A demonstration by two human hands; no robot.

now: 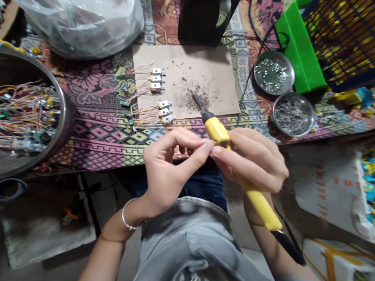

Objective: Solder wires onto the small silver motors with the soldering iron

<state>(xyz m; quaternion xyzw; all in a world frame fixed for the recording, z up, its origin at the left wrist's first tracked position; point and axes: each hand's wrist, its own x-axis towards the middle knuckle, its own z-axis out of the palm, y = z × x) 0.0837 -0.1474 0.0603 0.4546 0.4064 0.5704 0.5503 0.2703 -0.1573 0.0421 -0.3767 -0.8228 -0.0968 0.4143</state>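
My right hand [257,157] is closed around a yellow soldering iron [217,129], its dark tip pointing up over the cardboard sheet [209,55]. The thumb and forefinger of my left hand [173,162] are pinched together, nearly touching my right fingertips. Whatever lies between the left fingers is too small or hidden to tell. Just beyond, small geared motors [163,105] sit in two groups on the cardboard's left side. Thin wires run left from them to little green circuit boards [125,104]. Dark specks are scattered on the cardboard around the iron's tip.
At left stands a metal bowl [67,112] of wired parts. A plastic bag [88,18] and a black fan [210,7] stand at the back. On the right are two dishes of small metal pieces [293,115], a green bin [299,54] and a blue basket [340,19].
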